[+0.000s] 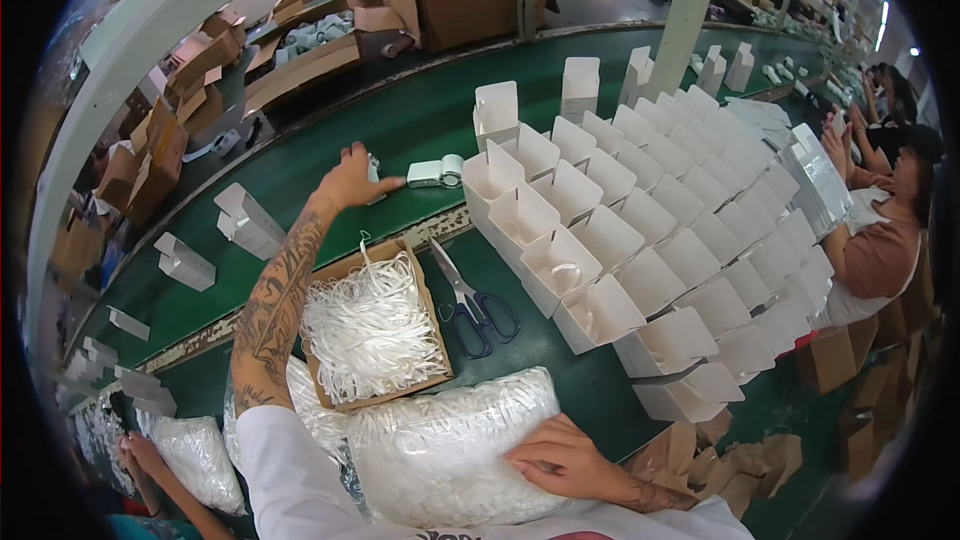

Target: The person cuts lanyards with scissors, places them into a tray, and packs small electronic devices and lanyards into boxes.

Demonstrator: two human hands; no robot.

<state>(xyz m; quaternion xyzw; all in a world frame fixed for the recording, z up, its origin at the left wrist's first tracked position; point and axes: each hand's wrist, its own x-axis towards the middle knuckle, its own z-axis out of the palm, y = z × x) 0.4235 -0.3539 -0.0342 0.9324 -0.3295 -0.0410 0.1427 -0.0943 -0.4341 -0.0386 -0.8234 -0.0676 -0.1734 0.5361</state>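
My left hand [346, 178] reaches out over the green conveyor belt [420, 120], its thumb and fingers closed round a small pale device [374, 172] that is mostly hidden by them. Just right of it lies a pale green device with a rounded end [436, 172]. My right hand [562, 460] rests on a clear plastic bag of white straps [455, 445] in front of me, fingers stretched out and holding nothing. Beyond the bag, a shallow cardboard box [440, 365] is heaped with loose white cord straps [368, 325]. Beside that box lie dark-handled scissors [474, 305].
Rows of upright open white boxes [640, 230] fill the right of the table. More white boxes [248, 222] stand along the belt. Brown cartons [460, 5] line the far side. A person [885, 220] works at the right; another person's hands [140, 455] show at lower left.
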